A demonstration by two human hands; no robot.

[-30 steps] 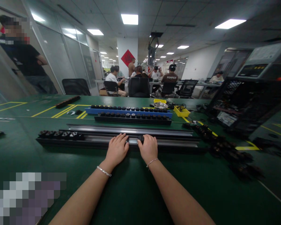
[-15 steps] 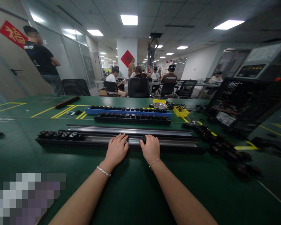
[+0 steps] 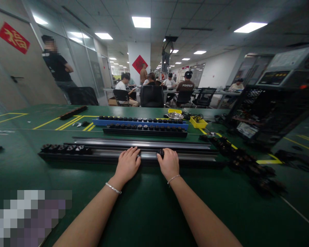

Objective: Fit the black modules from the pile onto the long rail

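I've got the right grip [image 3: 169, 163] closed on a small black part [image 3: 160, 153], which sits on the near rail [image 3: 195, 157], right of mid-length. Left grip [image 3: 128, 163] lies over the same rail, left of the part, fingers extended; can't tell if it's clamped. Row of black pieces [image 3: 67, 148] at the rail's left end. Far rail [image 3: 141, 143] just behind on the green surface [image 3: 144, 206], blue rail [image 3: 118, 122] beyond, yellow tray [image 3: 198, 124] to its right.
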